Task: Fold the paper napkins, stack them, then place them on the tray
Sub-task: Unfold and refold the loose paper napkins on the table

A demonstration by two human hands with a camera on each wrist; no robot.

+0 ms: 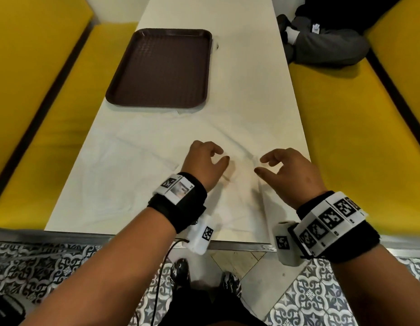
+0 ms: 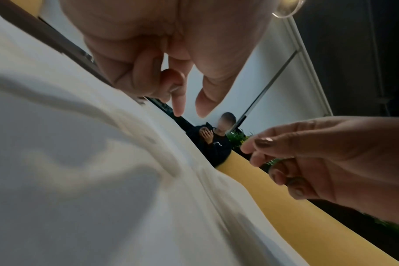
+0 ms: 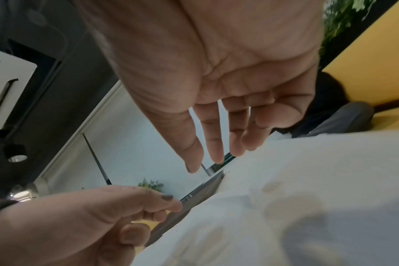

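Note:
Several white paper napkins (image 1: 235, 208) lie unfolded and creased, overlapping on the near half of the white table; one spreads to the left (image 1: 115, 175). The dark brown tray (image 1: 162, 67) sits bare at the far left of the table. My left hand (image 1: 213, 158) hovers just over the napkins at the centre, its fingers loosely curled and holding nothing. A short gap to the right, my right hand (image 1: 270, 164) is also above the paper with relaxed fingers. The wrist views show rumpled napkin (image 2: 80, 180) (image 3: 307, 198) under the left hand (image 2: 178, 72) and the right hand (image 3: 216, 108).
Yellow bench seats (image 1: 345, 137) run along both sides of the table. A person in dark clothes (image 1: 326, 41) sits on the far right bench. The table's metal front edge (image 1: 239, 244) is near my wrists, with patterned floor tiles below.

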